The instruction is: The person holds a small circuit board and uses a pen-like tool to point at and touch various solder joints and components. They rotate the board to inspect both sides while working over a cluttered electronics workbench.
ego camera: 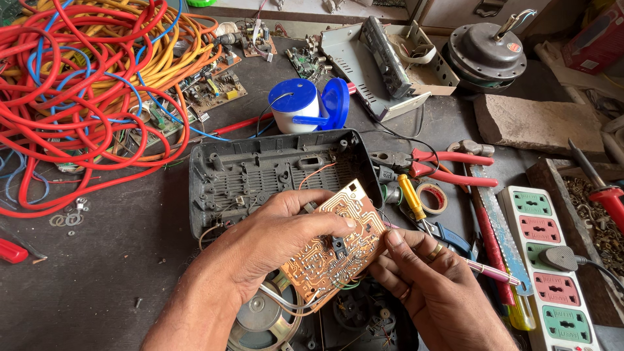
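Dark tabletop, cluttered. One big tangle of red, orange and blue wires at 10 o'clock. One grey plastic casing, opened, at centre. One fan motor at 1 o'clock, one power strip at 4 o'clock. One round speaker at 6 o'clock, wired to the board.

One copper-side circuit board is held just below centre, over the casing's lower edge. Left hand is closed on the board's left side, thumb on top. Right hand is pinched on its right edge, two rings seen.

One blue-lidded white jar at 12 o'clock. One red pliers, one yellow screwdriver, one tape roll at 3 o'clock.

Risk, judged: thin leads to the speaker may be snapped if the board is pulled or twisted further; solder joints may be cracked by flexing.
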